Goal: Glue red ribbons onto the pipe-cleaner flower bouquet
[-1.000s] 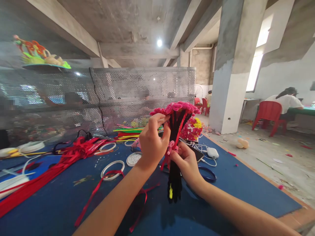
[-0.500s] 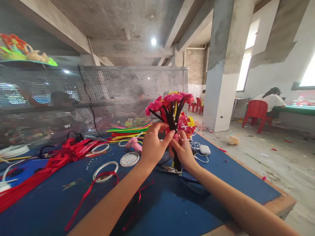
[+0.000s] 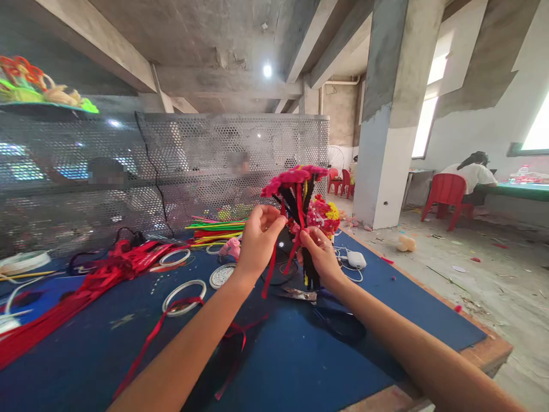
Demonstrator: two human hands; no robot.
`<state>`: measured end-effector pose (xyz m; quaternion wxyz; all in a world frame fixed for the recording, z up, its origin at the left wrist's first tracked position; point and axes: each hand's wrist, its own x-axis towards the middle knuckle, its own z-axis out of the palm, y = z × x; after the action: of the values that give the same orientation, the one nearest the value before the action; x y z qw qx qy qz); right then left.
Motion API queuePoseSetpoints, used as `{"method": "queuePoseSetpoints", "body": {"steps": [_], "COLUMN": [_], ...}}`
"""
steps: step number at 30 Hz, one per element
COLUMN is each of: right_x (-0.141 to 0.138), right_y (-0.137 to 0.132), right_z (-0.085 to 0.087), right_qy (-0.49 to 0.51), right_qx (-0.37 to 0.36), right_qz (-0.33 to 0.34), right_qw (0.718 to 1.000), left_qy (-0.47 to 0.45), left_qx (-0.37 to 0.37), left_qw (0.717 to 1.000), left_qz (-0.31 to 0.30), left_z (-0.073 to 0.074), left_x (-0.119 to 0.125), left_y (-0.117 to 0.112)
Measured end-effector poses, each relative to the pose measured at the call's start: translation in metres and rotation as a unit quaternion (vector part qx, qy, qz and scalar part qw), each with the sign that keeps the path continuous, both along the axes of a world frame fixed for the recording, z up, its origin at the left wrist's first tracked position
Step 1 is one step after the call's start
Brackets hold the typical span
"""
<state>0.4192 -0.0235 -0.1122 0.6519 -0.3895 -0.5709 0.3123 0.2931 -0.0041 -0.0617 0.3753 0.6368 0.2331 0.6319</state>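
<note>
As the bouquet (image 3: 295, 174) stands now: pink heads are already shaped on black stems, and the stems are gathered into one upright bundle above the mat (image 3: 300, 355).
Done, as judged: the heads are formed and the stems are bunched; a red ribbon (image 3: 270, 269) has been brought to the bouquet just under the heads.
Left, as judged: no knot or bow can be seen, and two ribbon tails hang loose below the bouquet's heads, so the binding is taken as unfinished.
Left hand (image 3: 257, 237): it is held just left of the bouquet, with the fingertips pinched closed on the ribbon.
Right hand (image 3: 319, 254): it is wrapped around the bouquet's stems from the right, with the fingers closed tight on them. The stem ends show below the hand.
Dish (image 3: 222, 276): this shallow round dish lies low and left of the bouquet, filled with what look like small white beads.
Rings (image 3: 184, 294): these white hoops lie further left of the bouquet and nothing is held in them.
Sticks (image 3: 214, 229): a stack of green, yellow and red ones lies loose behind and left of the bouquet, in no container.
Second bunch (image 3: 323, 212): red and yellow, it is seen just behind the bouquet. What it stands in cannot be told.
Heap (image 3: 107, 269): spare red ribbon is piled far left of the bouquet.
</note>
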Motion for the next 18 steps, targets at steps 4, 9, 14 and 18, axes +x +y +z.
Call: {"method": "queuePoseSetpoints", "body": {"steps": [4, 9, 14, 18], "right_x": [0.011, 0.035, 0.055, 0.064], "right_y": [0.013, 0.029, 0.037, 0.029], "right_z": [-0.005, -0.01, -0.011, 0.0], "right_qy": [-0.146, -0.266, -0.4, -0.485], "right_qx": [-0.051, -0.089, -0.119, -0.146], "right_qz": [-0.081, -0.139, -0.188, -0.152], "right_qw": [0.985, 0.95, 0.889, 0.849], "left_qy": [-0.027, 0.058, 0.333, 0.485], "left_qx": [0.009, 0.027, -0.004, 0.004], "left_qw": [0.999, 0.986, 0.925, 0.871], "left_qz": [0.04, 0.151, 0.185, 0.076], "left_z": [0.017, 0.005, -0.039, -0.051], "left_x": [-0.027, -0.093, -0.152, -0.16], "left_y": [0.001, 0.018, 0.029, 0.013]}}
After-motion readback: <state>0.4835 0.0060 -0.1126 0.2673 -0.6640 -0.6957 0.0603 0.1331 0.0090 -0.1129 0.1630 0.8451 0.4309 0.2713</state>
